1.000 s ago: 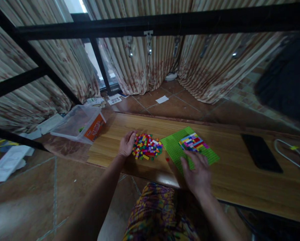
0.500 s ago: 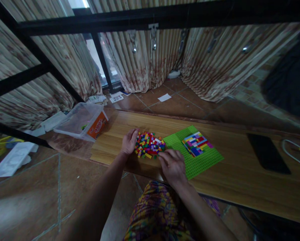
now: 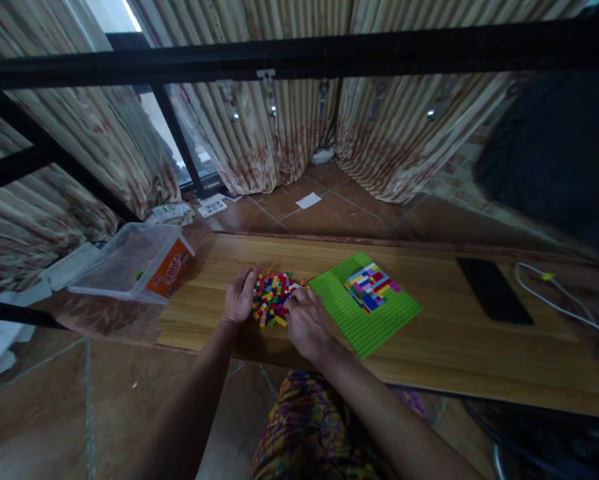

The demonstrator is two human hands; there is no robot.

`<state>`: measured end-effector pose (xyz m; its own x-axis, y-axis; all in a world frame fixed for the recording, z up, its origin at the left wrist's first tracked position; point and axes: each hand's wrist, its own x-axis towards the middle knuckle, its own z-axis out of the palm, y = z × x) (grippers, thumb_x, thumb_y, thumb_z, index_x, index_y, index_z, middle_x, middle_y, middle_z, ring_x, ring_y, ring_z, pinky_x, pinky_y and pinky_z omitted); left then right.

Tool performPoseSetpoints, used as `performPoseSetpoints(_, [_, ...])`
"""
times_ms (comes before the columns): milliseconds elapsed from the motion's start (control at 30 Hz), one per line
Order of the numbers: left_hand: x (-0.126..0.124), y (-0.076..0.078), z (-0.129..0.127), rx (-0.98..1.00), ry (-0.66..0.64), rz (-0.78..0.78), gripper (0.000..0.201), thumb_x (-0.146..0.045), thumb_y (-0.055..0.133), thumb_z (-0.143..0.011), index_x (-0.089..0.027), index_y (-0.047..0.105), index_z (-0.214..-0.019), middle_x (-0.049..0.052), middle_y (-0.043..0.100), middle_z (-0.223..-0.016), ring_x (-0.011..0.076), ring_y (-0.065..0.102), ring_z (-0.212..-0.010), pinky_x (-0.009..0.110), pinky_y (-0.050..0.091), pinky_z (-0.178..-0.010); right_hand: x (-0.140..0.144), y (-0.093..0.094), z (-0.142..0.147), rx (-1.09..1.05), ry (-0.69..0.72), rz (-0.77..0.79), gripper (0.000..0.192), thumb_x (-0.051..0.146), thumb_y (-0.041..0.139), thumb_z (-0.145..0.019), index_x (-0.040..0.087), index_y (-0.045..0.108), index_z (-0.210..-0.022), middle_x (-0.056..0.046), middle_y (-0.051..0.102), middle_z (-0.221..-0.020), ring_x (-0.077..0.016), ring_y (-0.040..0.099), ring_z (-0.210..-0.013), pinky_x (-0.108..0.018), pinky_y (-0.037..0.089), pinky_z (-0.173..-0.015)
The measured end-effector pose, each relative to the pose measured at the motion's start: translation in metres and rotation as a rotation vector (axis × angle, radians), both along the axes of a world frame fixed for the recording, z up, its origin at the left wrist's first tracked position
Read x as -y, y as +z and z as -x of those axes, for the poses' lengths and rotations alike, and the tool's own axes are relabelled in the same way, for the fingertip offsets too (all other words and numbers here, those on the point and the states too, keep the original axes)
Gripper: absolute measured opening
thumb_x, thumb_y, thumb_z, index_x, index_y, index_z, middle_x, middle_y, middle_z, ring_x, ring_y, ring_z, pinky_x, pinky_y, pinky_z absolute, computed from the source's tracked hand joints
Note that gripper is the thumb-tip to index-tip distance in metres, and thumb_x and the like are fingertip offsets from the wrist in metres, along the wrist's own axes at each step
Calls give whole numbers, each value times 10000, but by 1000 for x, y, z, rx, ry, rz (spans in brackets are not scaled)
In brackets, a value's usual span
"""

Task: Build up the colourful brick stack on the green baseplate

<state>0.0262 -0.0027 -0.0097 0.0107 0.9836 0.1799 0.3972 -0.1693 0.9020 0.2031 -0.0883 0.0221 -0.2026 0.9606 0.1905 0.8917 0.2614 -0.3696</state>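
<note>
A pile of small coloured bricks (image 3: 269, 300) lies on a low wooden board (image 3: 429, 347). My left hand (image 3: 238, 298) rests against the pile's left side, fingers cupped on it. My right hand (image 3: 305, 321) lies over the pile's right side, its fingertips in the bricks; whether it pinches one is hidden. Just right of my right hand a green baseplate (image 3: 374, 327) lies flat, with a patch of coloured bricks (image 3: 370, 287) fixed on its far half.
A clear plastic tub (image 3: 134, 260) with an orange label stands at the board's left end. A black phone (image 3: 493, 290) and a white cable (image 3: 564, 300) lie on the right. A black metal frame (image 3: 299, 53) crosses overhead. Curtains hang behind; papers lie on the tiled floor.
My right hand has left the baseplate and moved left onto the brick pile. The left hand has stayed at the pile's left side. The view has shifted slightly.
</note>
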Motion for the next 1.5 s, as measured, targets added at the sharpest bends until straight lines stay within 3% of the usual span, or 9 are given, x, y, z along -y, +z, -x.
performPoseSetpoints(333, [-1,2,-1,-16,9,-7,555,-589,410,-879,-148,679,-1082,100,698,-1098,241,619,-1065,347,458,-970,3,8,-4,-141,-28,-34,95,180,528,-917,202,618,-938,-63,633,-931,-230,517,-930,-350,399,-849])
performPoseSetpoints(700, [0,2,-2,-24,22,-2,556,-610,414,-871,-166,680,-1074,91,699,-1096,245,618,-1069,357,456,-979,13,-4,-4,-166,-28,-71,97,199,567,-891,222,657,-916,-48,654,-900,-237,545,-931,-374,416,-893])
performPoseSetpoints(800, [1,2,-2,-19,24,1,549,-608,411,-872,-172,685,-1063,90,700,-1093,246,618,-1068,358,459,-980,24,-2,-23,-291,-80,-112,168,214,504,-922,238,669,-947,-48,668,-933,-228,566,-912,-369,432,-862])
performPoseSetpoints(967, [0,-1,0,-14,13,16,529,-583,423,-879,-165,685,-1070,81,702,-1076,234,621,-1060,343,459,-974,53,-7,-78,-385,-287,-177,202,289,483,-927,235,677,-936,-56,688,-920,-229,596,-909,-365,455,-828])
performPoseSetpoints(1100, [-2,-5,1,23,9,23,542,-586,425,-877,-158,680,-1091,91,694,-1110,231,617,-1073,333,462,-968,69,-13,-102,-364,-366,-157,245,348,481,-920,219,689,-935,-69,691,-909,-235,606,-876,-374,468,-800])
performPoseSetpoints(1500, [2,2,-3,-27,14,-19,534,-575,415,-886,-152,684,-1068,85,705,-1062,223,629,-1031,332,465,-951,75,-19,-84,-128,-280,-71,193,285,553,-887,190,669,-1008,-74,673,-943,-252,568,-887,-393,454,-821])
